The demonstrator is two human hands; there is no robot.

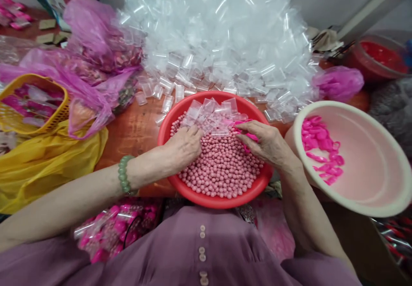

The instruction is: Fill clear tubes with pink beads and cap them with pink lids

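A red basin (170, 186) in front of me is full of round pink beads (222, 166). Small clear plastic sleeves (206, 112) lie over the beads at the basin's far side. My left hand (186, 146) reaches in from the left, its fingers curled down at the edge of the beads and sleeves; the fingertips are hidden. At the basin's right side, my right hand (267, 142) has thumb and fingers closed on a bright pink plastic piece (252, 136), which it partly covers.
A big heap of clear sleeves (219, 33) spreads behind the basin. On the right stands a cream tub (370, 157) with bright pink plastic pieces (322, 144). Leftward are a yellow basket (66, 106), a yellow bag (48, 161) and pink plastic bags (93, 28).
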